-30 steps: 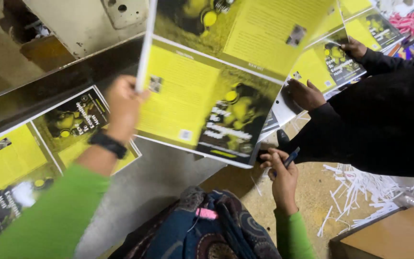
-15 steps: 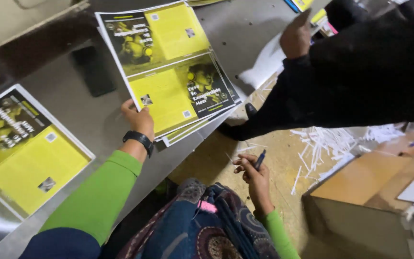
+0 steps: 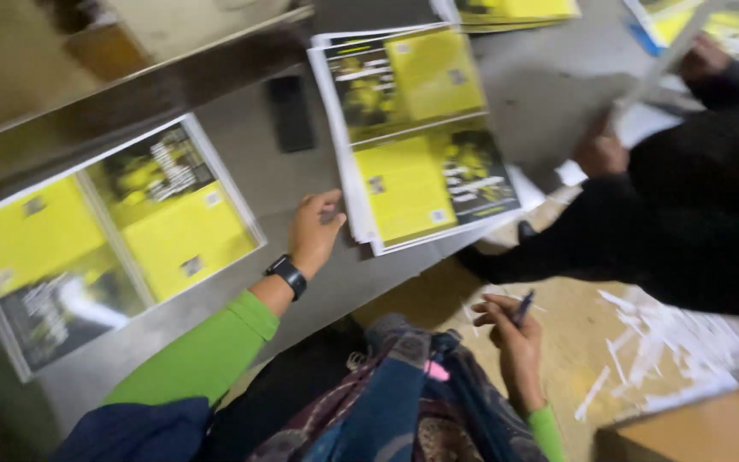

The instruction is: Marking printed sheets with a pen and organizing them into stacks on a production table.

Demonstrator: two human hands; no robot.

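Your left hand (image 3: 314, 231) rests on the grey surface (image 3: 301, 184) just left of centre, fingers loosely curled with nothing pinched in its grip; the fingertips touch the near left edge of the stack of yellow-and-black printed sheets (image 3: 412, 137), which lies from centre up toward 12 o'clock, with its near right corner hanging past the surface edge. A black wristwatch (image 3: 287, 275) sits on that wrist, above a green sleeve (image 3: 203, 355).

Your right hand (image 3: 513, 342) hangs off the surface at about 5 o'clock, its grip pressed around a dark pen (image 3: 523, 308) that points up and away from you.

A second pile of the same printed sheets (image 3: 104, 239) lies at 9 o'clock, well apart from the first. A dark phone (image 3: 290, 111) lies flat between the two piles, toward 11 o'clock.

At 2 to 3 o'clock another person in a black sleeve (image 3: 686, 222) leans in, one hand (image 3: 600, 154) lifting a sheet by its edge. White paper strips (image 3: 669, 342) litter the brown floor (image 3: 575, 299) at 4 o'clock.
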